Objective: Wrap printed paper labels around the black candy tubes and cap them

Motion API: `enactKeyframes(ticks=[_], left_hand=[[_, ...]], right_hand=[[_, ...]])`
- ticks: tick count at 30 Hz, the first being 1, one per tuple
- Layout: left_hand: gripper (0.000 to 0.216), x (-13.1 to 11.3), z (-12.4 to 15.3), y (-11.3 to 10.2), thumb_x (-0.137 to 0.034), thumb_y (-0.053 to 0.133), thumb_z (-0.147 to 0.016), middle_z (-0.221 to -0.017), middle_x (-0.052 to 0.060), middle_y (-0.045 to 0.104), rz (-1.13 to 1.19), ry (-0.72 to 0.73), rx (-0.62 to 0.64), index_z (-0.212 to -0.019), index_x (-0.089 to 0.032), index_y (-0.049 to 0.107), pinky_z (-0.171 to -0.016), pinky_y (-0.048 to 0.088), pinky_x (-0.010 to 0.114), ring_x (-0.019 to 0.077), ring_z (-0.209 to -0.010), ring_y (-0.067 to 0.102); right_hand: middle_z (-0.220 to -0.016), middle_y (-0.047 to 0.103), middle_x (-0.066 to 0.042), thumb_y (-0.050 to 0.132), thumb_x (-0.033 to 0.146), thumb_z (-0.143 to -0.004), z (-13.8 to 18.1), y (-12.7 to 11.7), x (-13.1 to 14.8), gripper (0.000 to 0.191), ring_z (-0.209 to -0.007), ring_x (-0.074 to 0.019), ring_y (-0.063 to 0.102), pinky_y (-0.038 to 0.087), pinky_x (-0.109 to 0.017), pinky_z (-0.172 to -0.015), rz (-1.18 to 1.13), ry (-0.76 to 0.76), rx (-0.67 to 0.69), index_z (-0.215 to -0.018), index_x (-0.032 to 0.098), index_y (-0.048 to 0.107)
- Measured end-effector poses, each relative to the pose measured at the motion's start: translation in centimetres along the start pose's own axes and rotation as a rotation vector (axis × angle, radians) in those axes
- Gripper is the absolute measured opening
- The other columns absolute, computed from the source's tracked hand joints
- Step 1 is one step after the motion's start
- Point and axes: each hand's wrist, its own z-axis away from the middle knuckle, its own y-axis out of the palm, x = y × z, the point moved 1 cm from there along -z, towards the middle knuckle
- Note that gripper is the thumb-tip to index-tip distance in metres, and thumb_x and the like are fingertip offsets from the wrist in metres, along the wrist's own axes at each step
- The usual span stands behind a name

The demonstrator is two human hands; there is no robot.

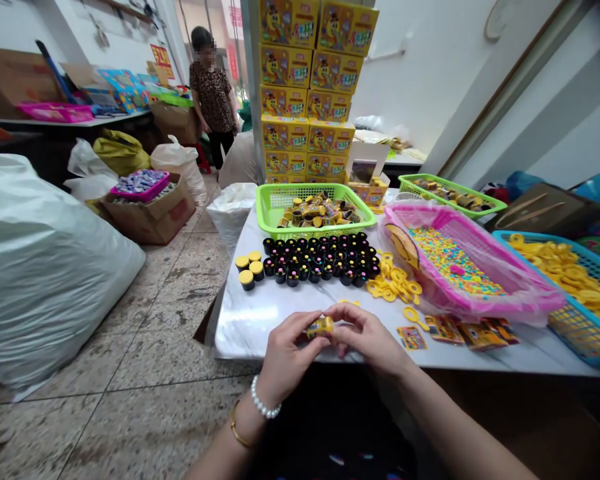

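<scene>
Small yellow-wrapped container [321,327]: pinched between both hands at the near edge of the white worktop [260,317]; its printed label is too small to read. Left hand [286,357]: grip closed on the container's left end, pearl bracelet at the wrist. Right hand [369,339]: grip closed on its right end.

Just behind: rows of black cups [320,260], four yellow-lidded cups [249,267], loose yellow rings [394,281], printed stickers [450,330].

Further back: green basket [280,200], pink basket of coloured beads [453,263], blue basket [580,320]. Stacked yellow cartons [307,93], lettering illegible.
</scene>
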Motion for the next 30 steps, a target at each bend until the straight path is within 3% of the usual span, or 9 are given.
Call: enactKeyframes(ticks=[3,6,8,11,15,17,20,24,30], left_hand=[[0.052,0.7,0.1,0.5,-0.021,0.071,-0.080,-0.122,0.009,0.062,0.116,-0.040,-0.036,-0.130,-0.025,0.056,-0.087,0.059,0.033,0.0207,-0.106,0.064],[0.062,1.4,0.1,0.8,-0.025,0.071,-0.082,-0.138,0.012,0.049,0.184,-0.071,-0.104,-0.138,-0.025,0.045,-0.088,0.060,0.034,0.0235,-0.116,0.059],[0.056,1.5,0.0,0.9,-0.026,0.069,-0.084,-0.137,0.012,0.048,0.153,-0.056,-0.124,-0.135,-0.024,0.048,-0.090,0.060,0.035,0.0236,-0.117,0.058],[0.039,1.4,0.0,0.6,-0.025,0.066,-0.085,-0.130,0.010,0.053,0.078,0.011,-0.110,-0.124,-0.022,0.059,-0.093,0.058,0.037,0.0223,-0.112,0.060],[0.018,0.8,0.8,-0.6,-0.021,0.065,-0.086,-0.114,0.007,0.063,-0.092,0.069,-0.163,-0.104,-0.020,0.068,-0.088,0.056,0.035,0.0187,-0.098,0.064],[0.013,0.5,1.4,-1.2,-0.019,0.065,-0.085,-0.102,0.005,0.066,-0.172,0.077,-0.216,-0.097,-0.020,0.070,-0.086,0.054,0.033,0.0183,-0.094,0.064],[0.010,0.0,2.0,-1.7,-0.017,0.065,-0.084,-0.094,0.003,0.068,-0.230,0.104,-0.221,-0.092,-0.021,0.070,-0.081,0.053,0.031,0.0179,-0.089,0.064],[0.007,-0.7,1.5,-2.3,-0.018,0.066,-0.083,-0.090,0.003,0.069,-0.320,0.141,-0.236,-0.087,-0.020,0.071,-0.079,0.053,0.031,0.0175,-0.084,0.065],[0.020,-0.5,0.5,-5.9,-0.031,0.071,-0.080,-0.094,0.004,0.068,-0.415,-0.033,-0.607,-0.095,-0.017,0.071,-0.088,0.051,0.033,0.0175,-0.085,0.063]], right_hand=[[-0.076,0.064,0.002,0.076,0.023,-0.072,-1.9,-0.2,2.2,0.025,-0.054,-0.0063,0.054,0.045,-0.018,-0.049,0.365,-0.142,-0.026,-0.095,0.018,0.066],[-0.070,0.064,0.002,0.074,0.027,-0.072,-5.8,-1.2,6.8,0.025,-0.053,-0.0084,0.058,0.049,-0.019,-0.048,0.360,-0.247,-0.099,-0.092,0.016,0.064],[-0.081,0.067,0.001,0.074,0.033,-0.073,-7.8,-2.9,10.2,0.040,-0.061,-0.0105,0.064,0.054,-0.023,-0.054,0.230,-0.378,-0.208,-0.106,0.016,0.059],[-0.092,0.067,-0.001,0.073,0.037,-0.076,-7.1,-5.7,13.0,0.047,-0.065,-0.0109,0.066,0.051,-0.021,-0.053,0.423,-0.577,-0.412,-0.115,0.015,0.059],[-0.069,0.068,0.001,0.063,0.031,-0.086,-0.2,-7.9,10.0,0.016,-0.061,-0.0123,0.063,0.050,-0.025,-0.061,0.941,-0.511,-0.597,-0.090,0.018,0.072],[-0.077,0.072,-0.002,0.062,0.026,-0.087,3.5,-8.8,6.7,0.013,-0.070,-0.0156,0.066,0.051,-0.028,-0.069,1.104,-0.432,-0.629,-0.085,0.019,0.073],[-0.083,0.074,-0.005,0.060,0.027,-0.088,6.9,-10.3,2.6,0.016,-0.075,-0.0186,0.068,0.052,-0.031,-0.070,1.166,-0.352,-0.667,-0.087,0.020,0.074],[-0.084,0.073,-0.006,0.054,0.028,-0.091,6.7,-11.9,1.6,0.021,-0.076,-0.0195,0.068,0.053,-0.032,-0.072,1.207,-0.380,-0.708,-0.093,0.020,0.074],[-0.089,0.071,-0.007,0.053,0.024,-0.093,5.8,-12.2,2.4,0.021,-0.082,-0.0200,0.068,0.052,-0.032,-0.080,1.356,-0.465,-0.730,-0.099,0.018,0.071]])
